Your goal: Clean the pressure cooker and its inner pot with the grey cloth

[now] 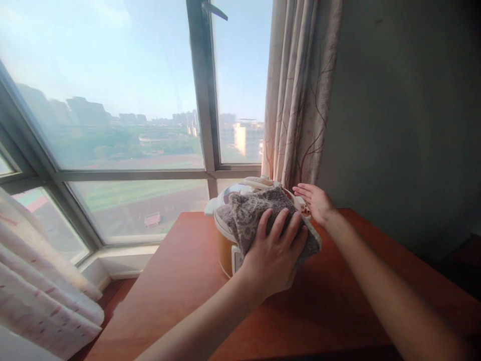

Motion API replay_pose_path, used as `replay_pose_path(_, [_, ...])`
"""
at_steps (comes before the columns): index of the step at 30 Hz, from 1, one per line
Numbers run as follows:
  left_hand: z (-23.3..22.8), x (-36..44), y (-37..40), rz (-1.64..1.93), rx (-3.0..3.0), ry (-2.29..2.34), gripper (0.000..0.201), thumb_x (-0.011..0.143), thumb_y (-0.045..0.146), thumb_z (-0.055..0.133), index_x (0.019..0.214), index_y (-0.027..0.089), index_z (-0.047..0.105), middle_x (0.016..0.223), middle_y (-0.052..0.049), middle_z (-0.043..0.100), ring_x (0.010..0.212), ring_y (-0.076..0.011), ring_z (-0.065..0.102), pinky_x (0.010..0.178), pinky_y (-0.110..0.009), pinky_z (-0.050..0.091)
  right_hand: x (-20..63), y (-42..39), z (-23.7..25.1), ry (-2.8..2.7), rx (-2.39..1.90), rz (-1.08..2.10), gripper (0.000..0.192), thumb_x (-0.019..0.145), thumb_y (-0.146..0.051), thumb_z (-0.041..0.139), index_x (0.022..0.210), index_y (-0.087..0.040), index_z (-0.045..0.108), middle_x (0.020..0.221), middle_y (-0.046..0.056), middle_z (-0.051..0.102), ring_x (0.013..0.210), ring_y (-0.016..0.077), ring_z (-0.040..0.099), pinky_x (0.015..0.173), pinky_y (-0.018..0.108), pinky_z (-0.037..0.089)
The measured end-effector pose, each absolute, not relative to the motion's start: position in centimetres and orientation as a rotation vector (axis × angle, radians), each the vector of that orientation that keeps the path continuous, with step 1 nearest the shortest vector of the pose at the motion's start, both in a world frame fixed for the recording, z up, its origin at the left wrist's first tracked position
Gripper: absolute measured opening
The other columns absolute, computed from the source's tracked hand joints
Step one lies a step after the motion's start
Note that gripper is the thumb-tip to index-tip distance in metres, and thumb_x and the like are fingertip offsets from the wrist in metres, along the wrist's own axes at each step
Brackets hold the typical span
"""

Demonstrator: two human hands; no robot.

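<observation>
left hand (273, 253) pressing cloth (255, 215), cooker (225, 235) half hidden

Two bare forearms reach in from the bottom edge, with no sleeves, watch or bracelet showing on either. The left hand (273, 255) and right hand (314, 200) wear no gloves and no rings; the left hand's visible fingernails are short and unpainted.

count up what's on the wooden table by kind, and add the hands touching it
Rice cooker: 1
Grey patterned cloth: 1
Hands: 2, left hand pressing the cloth, right hand at the cooker's far side
Total: 4
</observation>
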State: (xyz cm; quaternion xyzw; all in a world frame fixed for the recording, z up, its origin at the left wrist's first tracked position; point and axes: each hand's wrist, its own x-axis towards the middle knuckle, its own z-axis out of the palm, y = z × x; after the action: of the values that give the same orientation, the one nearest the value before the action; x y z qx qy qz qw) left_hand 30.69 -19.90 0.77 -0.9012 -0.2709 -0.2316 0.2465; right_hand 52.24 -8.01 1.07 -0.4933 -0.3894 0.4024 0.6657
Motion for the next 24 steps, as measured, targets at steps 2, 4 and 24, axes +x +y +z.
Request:
replay_pose_path(2, [1.5,31.3,-19.9,-0.575,-2.479,-0.717,0.063,0.086,0.035,0.053,0.145,0.017,0.046,0.16,-0.012,0.032,0.144,-0.0354,0.028,0.118,-0.059,0.012,52.9,-8.5,1.1,-0.877,-1.086,0.921,0.024,0.082,-0.04,0.052,0.093,-0.026,0.067,0.11,0.006,0.075,0.111,0.022,0.065,0.095,0.038,0.051])
replay_pose_path(4, [2.1,31.7,-19.8,-0.556,-2.49,-0.71,0.063,0.084,0.035,0.054,0.145,0.016,0.046,0.159,-0.013,0.034,0.143,-0.0351,0.029,0.119,-0.058,0.014,53.3,-9.2,1.3,-0.887,-1.064,0.893,0.023,0.082,-0.041,0.055,0.096,-0.026,0.067,0.115,0.005,0.073,0.115,0.022,0.063,0.1,0.038,0.047])
replay_pose_path(24, [2.1,19.9,-10.8,-1.424,-2.572,-1.102,0.064,0.079,0.033,0.048,0.141,0.017,0.05,0.148,-0.011,0.049,0.138,-0.0285,0.043,0.116,-0.045,0.032,53.5,-12.5,1.0,-0.986,-1.062,0.821,0.024,0.082,-0.041,0.061,0.101,-0.026,0.067,0.112,0.005,0.073,0.115,0.0245,0.063,0.102,0.04,0.046])
